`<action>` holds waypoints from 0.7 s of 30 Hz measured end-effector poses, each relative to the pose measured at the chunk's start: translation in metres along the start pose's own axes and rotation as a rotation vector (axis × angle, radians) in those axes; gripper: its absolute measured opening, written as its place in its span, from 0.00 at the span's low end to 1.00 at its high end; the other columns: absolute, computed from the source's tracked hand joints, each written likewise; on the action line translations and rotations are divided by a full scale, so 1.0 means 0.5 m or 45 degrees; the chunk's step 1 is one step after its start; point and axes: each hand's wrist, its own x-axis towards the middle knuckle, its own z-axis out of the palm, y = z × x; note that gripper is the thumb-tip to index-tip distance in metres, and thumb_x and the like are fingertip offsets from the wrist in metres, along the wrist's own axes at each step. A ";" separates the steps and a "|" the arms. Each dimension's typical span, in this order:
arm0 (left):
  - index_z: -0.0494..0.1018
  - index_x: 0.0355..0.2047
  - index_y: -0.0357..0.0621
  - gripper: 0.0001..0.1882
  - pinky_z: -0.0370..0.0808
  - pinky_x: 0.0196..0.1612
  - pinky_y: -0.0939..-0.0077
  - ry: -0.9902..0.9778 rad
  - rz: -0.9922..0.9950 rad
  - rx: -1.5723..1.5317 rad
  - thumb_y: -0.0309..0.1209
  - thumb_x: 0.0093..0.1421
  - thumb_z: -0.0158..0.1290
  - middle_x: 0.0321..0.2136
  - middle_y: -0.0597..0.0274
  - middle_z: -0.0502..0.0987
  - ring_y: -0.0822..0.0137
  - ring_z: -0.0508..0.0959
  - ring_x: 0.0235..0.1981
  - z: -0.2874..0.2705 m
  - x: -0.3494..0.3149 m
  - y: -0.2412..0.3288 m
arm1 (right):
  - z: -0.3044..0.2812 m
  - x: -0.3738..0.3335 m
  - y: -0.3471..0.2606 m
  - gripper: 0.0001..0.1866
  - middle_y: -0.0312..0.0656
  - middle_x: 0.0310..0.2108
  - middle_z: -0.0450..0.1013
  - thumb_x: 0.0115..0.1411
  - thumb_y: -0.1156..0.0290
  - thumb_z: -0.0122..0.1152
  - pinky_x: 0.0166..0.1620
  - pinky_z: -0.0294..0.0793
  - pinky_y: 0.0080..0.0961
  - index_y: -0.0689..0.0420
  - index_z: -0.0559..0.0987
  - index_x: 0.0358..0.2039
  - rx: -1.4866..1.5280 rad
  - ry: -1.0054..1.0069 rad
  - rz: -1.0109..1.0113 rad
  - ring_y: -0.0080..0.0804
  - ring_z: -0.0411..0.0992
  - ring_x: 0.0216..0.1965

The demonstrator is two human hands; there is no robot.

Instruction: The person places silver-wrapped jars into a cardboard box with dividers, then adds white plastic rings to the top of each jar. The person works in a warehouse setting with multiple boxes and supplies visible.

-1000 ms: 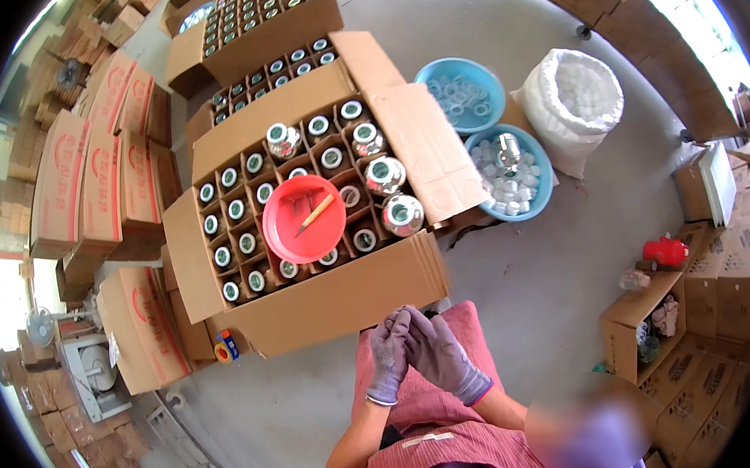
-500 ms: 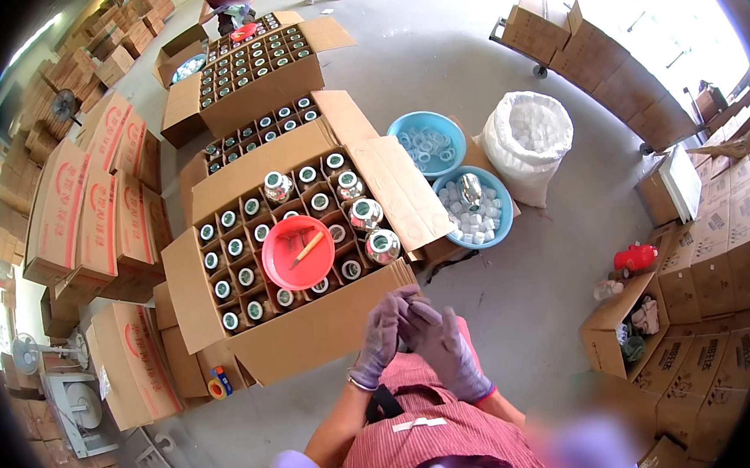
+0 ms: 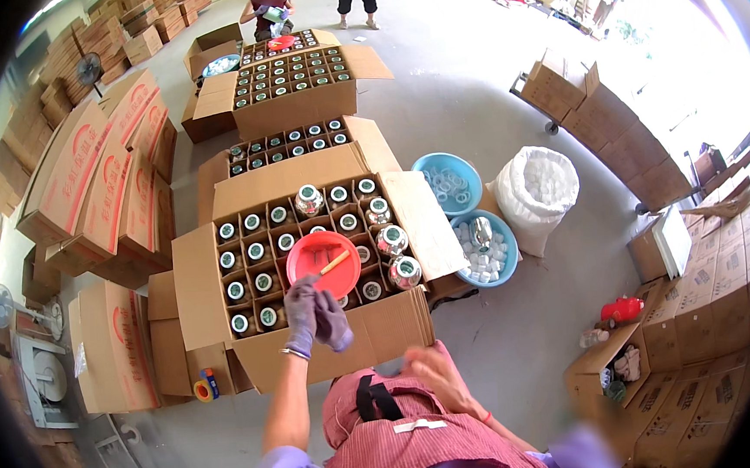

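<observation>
My left hand (image 3: 299, 320), in a greyish-purple work glove, is closed on a second purple glove (image 3: 334, 325) that hangs beside its fingers. It is above the near edge of the cardboard carton (image 3: 339, 341), beside a red bowl (image 3: 297, 265). The bowl holds a tool with a yellowish handle (image 3: 335, 262) and some small dark pieces. Bare, with a red band at the wrist, my right hand (image 3: 437, 376) is in front of my red checked apron (image 3: 442, 442); motion smears its fingers. Silvery bottles (image 3: 405, 271) with pale-rimmed green tops stand in the carton's divided cells.
Right of the carton are a blue basin (image 3: 446, 161) of clear rings, another blue basin (image 3: 512, 263) of white caps with a silvery bottle, and a white sack (image 3: 524, 223). More cartons (image 3: 297, 109) stand beyond, with two people at the back. Stacked boxes line both sides.
My hands have parted. The glove has come off my right hand and is now in my left, which has moved left toward the red bowl. The view has shifted.
</observation>
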 end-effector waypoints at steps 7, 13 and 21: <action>0.65 0.52 0.42 0.31 0.68 0.45 0.82 -0.468 -0.143 -0.377 0.57 0.69 0.31 0.43 0.65 0.72 0.74 0.70 0.40 0.270 -0.233 0.053 | 0.033 0.259 -0.082 0.19 0.39 0.39 0.76 0.63 0.70 0.57 0.45 0.71 0.23 0.64 0.73 0.52 -0.392 0.529 -0.543 0.24 0.71 0.39; 0.53 0.66 0.41 0.31 0.56 0.62 0.79 -0.700 -0.335 -0.217 0.49 0.71 0.32 0.58 0.63 0.65 0.72 0.63 0.59 0.236 -0.244 0.042 | -0.051 0.366 0.105 0.22 0.36 0.31 0.76 0.65 0.57 0.56 0.37 0.69 0.23 0.66 0.80 0.44 -0.089 0.614 -0.209 0.22 0.70 0.33; 0.58 0.64 0.46 0.24 0.71 0.38 0.76 -0.291 0.876 1.442 0.35 0.69 0.40 0.39 0.66 0.75 0.74 0.74 0.35 0.134 -0.209 -0.179 | -0.044 0.389 0.056 0.24 0.39 0.26 0.76 0.63 0.53 0.56 0.35 0.70 0.27 0.67 0.80 0.36 -0.293 0.617 -0.253 0.21 0.70 0.30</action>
